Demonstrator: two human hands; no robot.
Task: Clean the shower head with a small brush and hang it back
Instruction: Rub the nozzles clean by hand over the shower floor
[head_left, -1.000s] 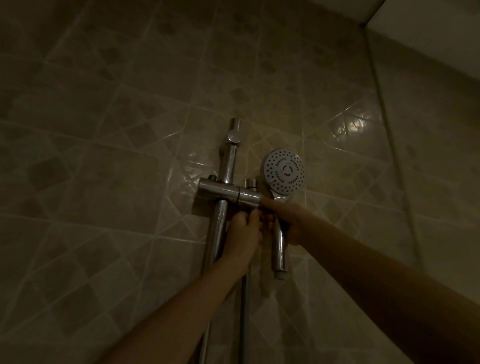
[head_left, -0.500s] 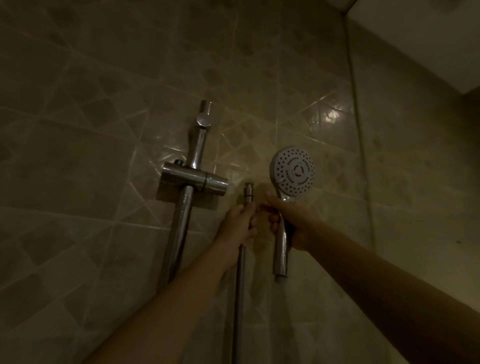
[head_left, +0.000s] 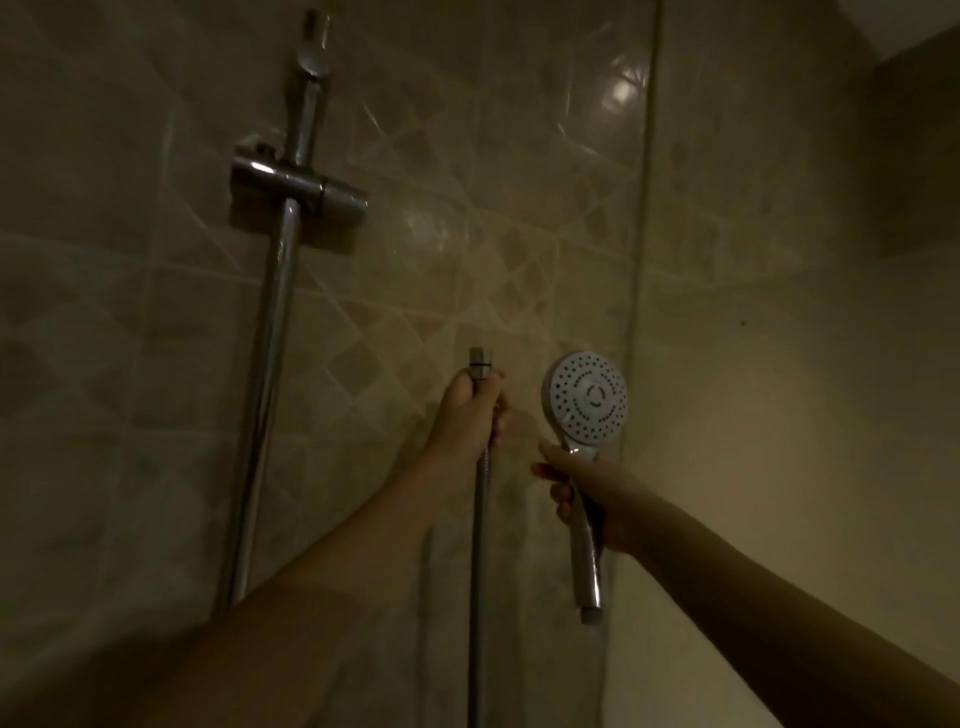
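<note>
A round white shower head (head_left: 587, 397) with a chrome handle stands upright, its nozzle face toward me. My right hand (head_left: 582, 486) grips the handle just below the head. The handle's lower end is bare, with no hose on it. My left hand (head_left: 470, 415) grips a metal shower hose (head_left: 478, 571) near its top, and the hose's end fitting sticks up above my fingers. The two hands are apart. The chrome holder bracket (head_left: 298, 189) sits up on the slide rail (head_left: 265, 395) at the upper left, with nothing in it. No brush is in view.
Glossy beige tiles cover the wall (head_left: 130, 338) behind the rail. A wall corner (head_left: 641, 312) runs down just right of the shower head, with a plainer side wall beyond. The light is dim.
Both hands have come away from the holder bracket, down and to the right, the shower head in one and the loose hose end in the other. The hands have drawn further apart.
</note>
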